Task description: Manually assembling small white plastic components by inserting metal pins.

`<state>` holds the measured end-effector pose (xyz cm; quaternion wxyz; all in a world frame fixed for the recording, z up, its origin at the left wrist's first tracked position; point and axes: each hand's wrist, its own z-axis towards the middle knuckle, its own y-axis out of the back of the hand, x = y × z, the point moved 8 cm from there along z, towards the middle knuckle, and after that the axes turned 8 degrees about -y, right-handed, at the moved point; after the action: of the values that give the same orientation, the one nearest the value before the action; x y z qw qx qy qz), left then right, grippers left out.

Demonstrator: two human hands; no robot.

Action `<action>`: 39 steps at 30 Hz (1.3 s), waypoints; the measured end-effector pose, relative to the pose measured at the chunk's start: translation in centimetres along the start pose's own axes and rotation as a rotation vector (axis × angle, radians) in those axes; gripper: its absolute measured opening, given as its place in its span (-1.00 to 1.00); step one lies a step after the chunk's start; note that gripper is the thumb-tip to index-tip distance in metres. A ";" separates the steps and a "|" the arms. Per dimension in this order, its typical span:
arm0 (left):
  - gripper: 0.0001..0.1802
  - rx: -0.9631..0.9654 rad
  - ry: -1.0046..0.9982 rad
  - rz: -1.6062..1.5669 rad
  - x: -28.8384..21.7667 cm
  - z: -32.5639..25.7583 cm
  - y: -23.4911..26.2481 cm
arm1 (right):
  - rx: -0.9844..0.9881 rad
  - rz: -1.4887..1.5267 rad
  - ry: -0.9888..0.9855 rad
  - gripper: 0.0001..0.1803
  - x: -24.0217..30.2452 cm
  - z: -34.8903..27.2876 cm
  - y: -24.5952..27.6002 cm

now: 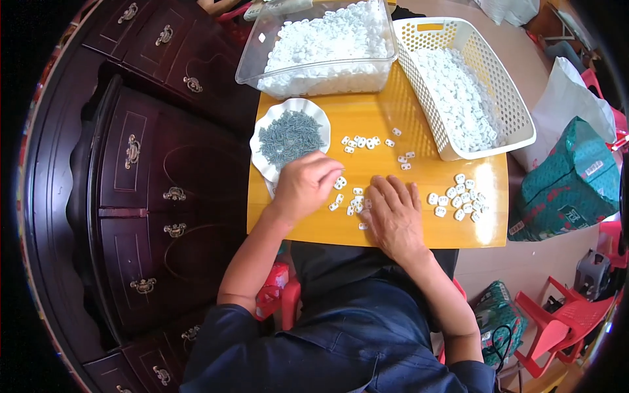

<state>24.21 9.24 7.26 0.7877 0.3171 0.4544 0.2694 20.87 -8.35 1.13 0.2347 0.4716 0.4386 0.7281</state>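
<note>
Two hands work at the near edge of a small yellow bench. The left hand is curled, fingertips pinched on one small white plastic clip beside a white dish of grey-green screws. The right hand lies open and flat, palm down, fingers touching a loose scatter of clips. A further group of clips lies to the right, near a white slotted basket; a clear tub holds more. By their look the clips are light, rigid and smooth, likely to skid on the bench surface; take each by its side edges with the fingertips
</note>
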 end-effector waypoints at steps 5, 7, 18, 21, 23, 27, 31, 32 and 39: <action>-0.94 0.133 -0.109 0.119 -1.8 0.4 -4.6 | -0.011 -0.004 -0.033 -0.43 -1.1 -0.3 0.6; -0.93 0.209 -0.159 0.189 -2.5 0.7 -6.0 | -0.030 0.022 -0.044 -0.43 -1.3 -0.5 0.9; -0.88 0.248 -0.141 0.172 -3.1 1.0 -6.2 | -0.084 0.157 -0.036 -0.45 -2.7 -1.0 2.2; -0.87 0.163 -0.097 0.110 -2.8 0.9 -4.5 | -0.119 0.216 -0.005 -0.42 -2.7 -0.9 3.1; -0.90 0.057 -0.105 0.036 -2.4 0.6 -3.1 | -0.155 0.222 -0.022 -0.40 -3.0 -0.7 3.8; -0.92 0.039 0.044 -0.095 -1.2 -1.4 -1.5 | -0.188 0.204 -0.004 -0.43 -3.0 -0.5 4.6; -0.92 0.039 0.212 -0.301 0.0 -4.3 -1.1 | -0.204 0.177 0.056 -0.48 -1.4 0.7 4.8; -0.93 0.034 0.262 -0.367 0.3 -4.9 -1.2 | -0.205 0.187 0.062 -0.53 -1.0 1.3 4.6; -0.95 -0.136 0.345 -0.479 1.4 -7.2 -0.3 | -0.106 0.162 0.123 -0.77 2.8 6.2 1.8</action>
<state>18.43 11.91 3.51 0.7593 0.0967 0.6244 0.1556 25.23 -4.55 5.10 0.1722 0.4468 0.3735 0.7945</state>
